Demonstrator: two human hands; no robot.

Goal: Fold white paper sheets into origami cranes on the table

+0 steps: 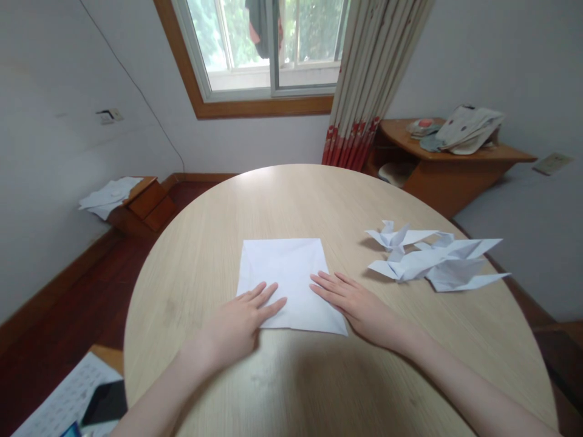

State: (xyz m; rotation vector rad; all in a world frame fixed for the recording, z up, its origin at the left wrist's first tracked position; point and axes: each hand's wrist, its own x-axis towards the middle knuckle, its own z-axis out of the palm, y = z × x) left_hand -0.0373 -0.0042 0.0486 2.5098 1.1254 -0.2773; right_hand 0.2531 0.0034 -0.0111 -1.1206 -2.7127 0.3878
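Note:
A white sheet of paper (286, 267) lies flat on the round wooden table (296, 194), with faint crease lines across it. My left hand (248, 315) rests on its lower left part, fingers apart and pointing up and right. On the sheet's right edge lies my right hand (350, 297), its fingers stretched out toward the left. Neither hand grips anything. Several folded white paper birds (437, 258) sit close together on the table, to the right of my right hand.
At the lower left, a black phone (105, 402) lies on a printed sheet (64, 394) beside the table. Papers (112, 195) cover a small cabinet at the left. A corner desk (455, 159) with a cloth bag (471, 128) stands beyond the table at the right.

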